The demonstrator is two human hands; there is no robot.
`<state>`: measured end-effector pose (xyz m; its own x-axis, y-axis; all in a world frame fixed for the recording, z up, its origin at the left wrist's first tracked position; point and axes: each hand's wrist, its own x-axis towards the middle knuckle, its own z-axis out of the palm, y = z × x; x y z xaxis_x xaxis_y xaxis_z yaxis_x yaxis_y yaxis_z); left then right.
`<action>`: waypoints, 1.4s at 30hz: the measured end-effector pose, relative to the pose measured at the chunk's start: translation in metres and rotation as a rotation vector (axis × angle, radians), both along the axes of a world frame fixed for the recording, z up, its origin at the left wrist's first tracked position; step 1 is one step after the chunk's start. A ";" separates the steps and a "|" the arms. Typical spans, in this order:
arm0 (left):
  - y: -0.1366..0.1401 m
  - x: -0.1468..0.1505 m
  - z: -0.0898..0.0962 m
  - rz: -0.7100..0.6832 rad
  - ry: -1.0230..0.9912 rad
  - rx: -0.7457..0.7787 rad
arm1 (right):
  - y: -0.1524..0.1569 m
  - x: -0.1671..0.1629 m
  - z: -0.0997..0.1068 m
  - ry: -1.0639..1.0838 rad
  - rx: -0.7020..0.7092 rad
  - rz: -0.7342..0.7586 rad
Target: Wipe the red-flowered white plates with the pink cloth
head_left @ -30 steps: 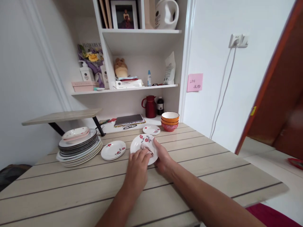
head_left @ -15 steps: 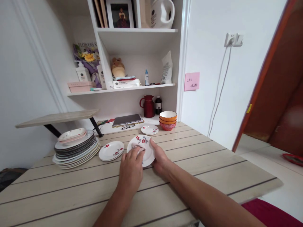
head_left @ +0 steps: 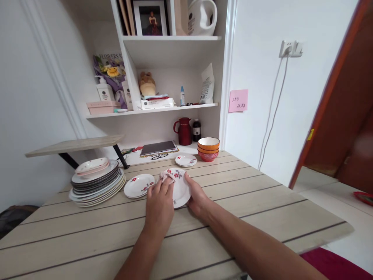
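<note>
A white plate (head_left: 181, 191) with red flowers is tilted toward me above the table. My right hand (head_left: 198, 196) grips its right edge, thumb over the rim and fingers beneath. With bent fingers my left hand (head_left: 160, 200) presses a crumpled pale pink cloth (head_left: 167, 177) onto the plate's upper left part. Just left of that hand lie small flowered plates (head_left: 136, 186), stacked on the table. Behind the held plate sit more small flowered plates (head_left: 185, 160), beside a stack of orange and red bowls (head_left: 208, 149).
A tall stack of plates and dishes (head_left: 96, 186) stands at the left, by a small wooden riser (head_left: 75, 144). At the back are a dark red jug (head_left: 184, 132), a dark bottle (head_left: 196, 130), a laptop-like slab (head_left: 157, 147) and glasses (head_left: 159, 156). Shelves (head_left: 171, 37) rise above.
My left hand has slid the cloth a little left and up across the plate, toward its left rim. My right hand keeps its hold. The whole view has shifted slightly.
</note>
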<state>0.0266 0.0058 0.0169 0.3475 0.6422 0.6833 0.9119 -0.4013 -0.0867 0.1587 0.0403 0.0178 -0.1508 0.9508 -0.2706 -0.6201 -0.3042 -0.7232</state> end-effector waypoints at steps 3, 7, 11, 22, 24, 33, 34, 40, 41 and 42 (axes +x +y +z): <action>-0.008 0.004 0.001 -0.093 0.031 0.000 | 0.006 0.006 -0.005 0.050 0.034 0.002; -0.008 0.010 -0.004 -0.234 0.016 -0.039 | 0.008 0.009 -0.010 0.058 0.119 0.082; 0.001 0.007 -0.006 -0.170 0.009 -0.057 | 0.001 0.001 -0.008 -0.009 0.106 0.091; -0.009 0.009 -0.002 -0.175 -0.023 -0.033 | 0.001 0.003 -0.002 0.060 0.032 0.049; -0.007 0.010 -0.004 -0.232 -0.002 -0.049 | 0.000 0.002 -0.003 0.048 0.044 0.065; -0.001 0.009 -0.005 -0.012 0.009 0.008 | -0.003 -0.003 0.002 0.068 0.037 0.021; -0.003 0.010 -0.005 -0.030 0.017 0.015 | -0.001 -0.002 0.002 0.078 0.020 0.010; -0.007 0.012 -0.008 -0.232 0.013 0.002 | 0.003 0.005 0.000 0.127 0.027 0.037; -0.006 0.011 -0.009 -0.273 0.009 -0.003 | 0.002 0.005 -0.001 0.129 0.036 0.061; -0.004 0.010 -0.009 -0.310 0.005 -0.006 | 0.002 0.004 -0.001 0.133 0.042 0.081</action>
